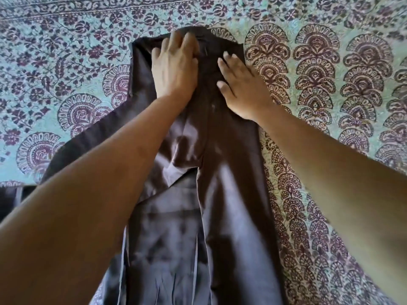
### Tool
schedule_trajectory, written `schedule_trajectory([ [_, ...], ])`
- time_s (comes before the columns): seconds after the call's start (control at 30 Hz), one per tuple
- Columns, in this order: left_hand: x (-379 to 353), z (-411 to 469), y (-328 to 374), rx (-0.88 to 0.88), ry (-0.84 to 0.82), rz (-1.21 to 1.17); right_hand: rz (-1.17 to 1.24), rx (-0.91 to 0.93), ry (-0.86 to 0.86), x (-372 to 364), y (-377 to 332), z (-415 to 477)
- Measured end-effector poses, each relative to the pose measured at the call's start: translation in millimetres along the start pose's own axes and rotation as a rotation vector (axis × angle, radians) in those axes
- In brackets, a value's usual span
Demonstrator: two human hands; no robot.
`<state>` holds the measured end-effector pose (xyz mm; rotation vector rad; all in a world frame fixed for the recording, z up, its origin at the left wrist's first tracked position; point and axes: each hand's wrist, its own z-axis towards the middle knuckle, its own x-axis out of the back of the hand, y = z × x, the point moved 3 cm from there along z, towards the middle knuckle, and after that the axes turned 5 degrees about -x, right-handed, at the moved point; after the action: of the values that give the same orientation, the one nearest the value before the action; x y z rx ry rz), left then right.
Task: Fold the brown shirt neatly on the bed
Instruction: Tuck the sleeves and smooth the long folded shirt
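Observation:
The brown shirt (222,172) lies lengthwise on the bed, collar end far from me, hem end near the bottom of the view. Its right side is folded in to a straight edge, while a sleeve trails out to the left under my forearm. My left hand (174,67) rests flat on the cloth just left of the collar, fingers spread. My right hand (242,86) presses flat on the shirt's upper right part, by the folded edge. Neither hand grips the fabric.
The bed cover (330,84) is teal with dark purple floral and fan prints and stretches all around the shirt. A dark piece of cloth (11,199) shows at the left edge, partly behind my left arm.

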<state>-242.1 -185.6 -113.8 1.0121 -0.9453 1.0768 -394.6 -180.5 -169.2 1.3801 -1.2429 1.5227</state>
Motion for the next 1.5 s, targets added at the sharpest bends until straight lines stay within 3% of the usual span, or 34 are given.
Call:
schedule_trajectory([
  [0.07, 9.2, -27.0, 12.5, -0.148, 0.034, -0.148, 0.035, 0.058, -0.061, 4.9, 5.3, 1.6],
  [0.13, 11.8, -66.2, 27.0, -0.433, -0.067, -0.280, 0.003, 0.069, -0.093, 7.4, 13.5, 1.7],
  [0.2, 5.7, -106.8, 31.6, -0.632, -0.211, -0.230, -0.070, -0.004, -0.108, 7.4, 20.9, 4.8],
  [0.27, 1.1, -130.8, 27.2, -0.595, -0.318, -0.136, -0.111, -0.114, -0.126, 11.4, 25.5, 12.6],
  [0.37, 1.2, -128.2, 12.3, -0.336, -0.359, -0.104, -0.119, -0.229, -0.153, 22.1, 20.8, 19.0],
  [0.47, -7.1, -97.0, -1.8, -0.195, -0.391, -0.040, -0.007, -0.153, 0.031, 34.1, -2.2, 7.5],
  [0.5, -11.9, -86.8, -5.6, -0.206, -0.411, -0.002, 0.038, -0.073, 0.064, 33.2, -10.9, -0.1],
  [0.6, -24.1, -67.9, -12.0, -0.293, -0.428, 0.074, 0.038, 0.080, -0.053, 13.1, -19.6, -19.8],
  [0.73, -29.5, -65.4, -9.9, -0.338, -0.434, 0.133, -0.040, 0.023, -0.053, -1.2, -9.5, -21.7],
  [0.9, -2.3, -82.3, 12.0, -0.315, -0.458, 0.166, 0.024, -0.002, -0.185, 6.9, -12.9, -16.5],
  [1.07, 21.3, -173.1, 51.1, -0.649, -0.409, 0.011, 0.156, 0.152, 0.002, 29.4, -22.1, -51.0],
  [1.2, 15.6, -222.8, 53.8, -0.785, -0.530, 0.095, 0.025, 0.369, -0.156, 11.0, -31.7, -102.2],
  [1.27, 18.7, -247.1, 55.9, -0.823, -0.571, 0.068, -0.076, 0.352, -0.215, 1.9, -28.8, -113.0],
  [1.5, 74.2, -405.5, 59.1, -1.267, -0.722, -0.108, -0.175, 0.216, -0.277, 7.2, -36.4, -111.3],
])
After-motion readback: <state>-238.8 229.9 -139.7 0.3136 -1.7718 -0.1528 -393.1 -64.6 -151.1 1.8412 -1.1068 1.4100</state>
